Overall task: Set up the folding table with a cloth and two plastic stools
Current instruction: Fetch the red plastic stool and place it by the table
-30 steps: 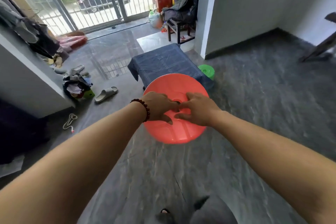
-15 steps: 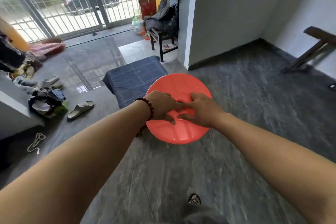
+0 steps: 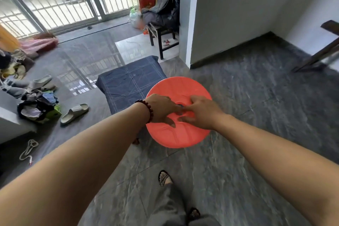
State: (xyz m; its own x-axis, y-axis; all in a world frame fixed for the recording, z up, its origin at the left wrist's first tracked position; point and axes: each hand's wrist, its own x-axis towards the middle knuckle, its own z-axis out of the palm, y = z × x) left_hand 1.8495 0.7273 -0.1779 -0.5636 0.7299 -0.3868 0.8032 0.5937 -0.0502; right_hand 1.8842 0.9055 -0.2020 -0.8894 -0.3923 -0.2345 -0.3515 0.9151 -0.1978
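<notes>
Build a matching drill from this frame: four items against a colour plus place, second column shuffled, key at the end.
Items
1. stool
2. cloth
3. slipper
4. bracelet

Descriptions
A. grey, lying on the floor
B. orange-red, gripped by the left hand and right hand
C. dark red beads, round a wrist
D. dark blue, spread flat

Pairs: 1-B, 2-D, 3-A, 4-C

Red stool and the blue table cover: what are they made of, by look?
The stool: likely moulded plastic; even coral red, soft sheen, raised ribs formed into the seat. The cloth: woven fabric; matte dark blue with pale lines, creased, hanging over the edges.
</notes>
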